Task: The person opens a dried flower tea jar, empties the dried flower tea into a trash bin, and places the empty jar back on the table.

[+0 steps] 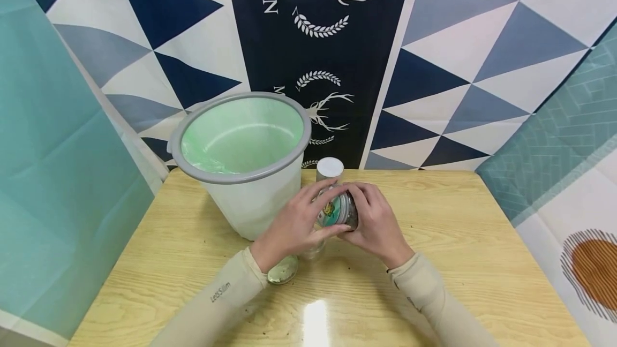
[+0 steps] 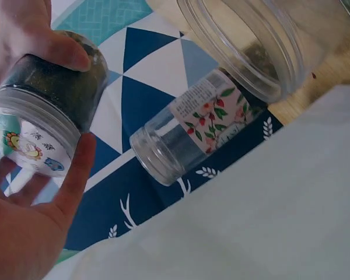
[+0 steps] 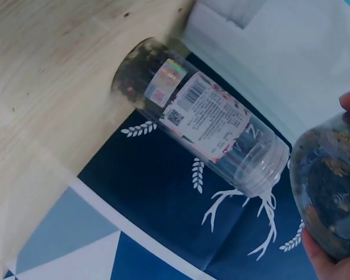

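Both hands hold a round clear jar [image 1: 353, 212] with dark contents above the table, tilted so its printed lid [image 2: 32, 143] faces left. My left hand [image 1: 296, 218] has its fingers and thumb around the lid edge. My right hand [image 1: 378, 221] grips the jar's body, its thumb lying along the side in the left wrist view. Just behind the hands stands a clear bottle [image 3: 201, 119] with a floral label and dark bits at its bottom. A wide clear jar [image 2: 280, 70] stands below the left hand, partly hidden by it in the head view.
A white bin [image 1: 260, 197] with a grey rim and green inside stands at the back left, close to the left hand. A round lid [image 1: 283, 270] lies by the left wrist. Dark crumbs dot the wooden table [image 1: 458, 261]. Patterned cloth [image 1: 443, 95] hangs behind.
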Available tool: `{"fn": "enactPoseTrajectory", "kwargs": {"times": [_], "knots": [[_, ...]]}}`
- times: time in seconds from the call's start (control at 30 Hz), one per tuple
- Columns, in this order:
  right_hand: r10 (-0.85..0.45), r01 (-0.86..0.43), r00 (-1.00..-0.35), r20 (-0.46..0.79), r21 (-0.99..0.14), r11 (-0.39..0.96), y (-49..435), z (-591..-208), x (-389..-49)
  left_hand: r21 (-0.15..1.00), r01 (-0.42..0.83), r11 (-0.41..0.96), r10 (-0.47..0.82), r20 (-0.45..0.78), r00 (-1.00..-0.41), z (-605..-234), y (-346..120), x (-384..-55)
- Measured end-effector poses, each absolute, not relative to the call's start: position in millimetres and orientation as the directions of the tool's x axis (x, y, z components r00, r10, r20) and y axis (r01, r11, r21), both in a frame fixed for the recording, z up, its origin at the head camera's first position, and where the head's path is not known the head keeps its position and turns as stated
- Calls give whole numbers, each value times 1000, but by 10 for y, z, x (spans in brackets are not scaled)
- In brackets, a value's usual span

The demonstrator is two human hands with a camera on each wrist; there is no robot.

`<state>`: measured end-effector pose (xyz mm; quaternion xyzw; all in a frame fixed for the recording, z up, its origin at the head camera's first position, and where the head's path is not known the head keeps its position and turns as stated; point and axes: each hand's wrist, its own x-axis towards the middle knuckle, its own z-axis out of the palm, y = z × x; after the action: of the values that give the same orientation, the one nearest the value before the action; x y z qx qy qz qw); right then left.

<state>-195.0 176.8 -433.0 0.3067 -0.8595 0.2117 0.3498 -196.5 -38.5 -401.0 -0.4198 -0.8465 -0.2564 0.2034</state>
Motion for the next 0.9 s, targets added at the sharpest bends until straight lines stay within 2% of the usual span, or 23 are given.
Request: {"fn": "enactPoseTrajectory", "kwargs": {"times": [0.1, 0.17, 0.33, 0.4, 0.47, 0.63, 0.73, 0.83, 0.9], "knots": [[-391, -679, -576, 717, -154, 718, 1763, -4344, -1950, 309, 781, 543, 575, 540, -614, -4018, -376, -1958], [-390, -679, -587, 710, -169, 714, 1757, -4356, -1944, 305, 782, 543, 581, 536, -612, -4024, -392, -1952], [-360, -670, -620, 697, -232, 705, 1768, -4348, -1926, 221, 859, 462, 662, 558, -500, -4032, -452, -1972], [-349, -664, -629, 695, -247, 706, 1782, -4337, -1923, 208, 874, 439, 680, 559, -474, -4026, -459, -1987], [-344, -658, -637, 690, -254, 709, 1792, -4324, -1917, 214, 868, 448, 676, 555, -485, -4020, -454, -1988], [-341, -648, -652, 677, -264, 714, 1795, -4313, -1918, 300, 802, 517, 590, 553, -588, -4004, -387, -1961], [-350, -650, -657, 668, -267, 712, 1783, -4328, -1926, 327, 767, 552, 542, 558, -628, -4010, -357, -1938], [-352, -650, -657, 667, -265, 712, 1778, -4342, -1928, 297, 766, 570, 541, 566, -622, -4021, -349, -1931], [-350, -654, -654, 671, -268, 708, 1782, -4338, -1921, 261, 791, 553, 571, 574, -588, -4024, -361, -1934]]}}
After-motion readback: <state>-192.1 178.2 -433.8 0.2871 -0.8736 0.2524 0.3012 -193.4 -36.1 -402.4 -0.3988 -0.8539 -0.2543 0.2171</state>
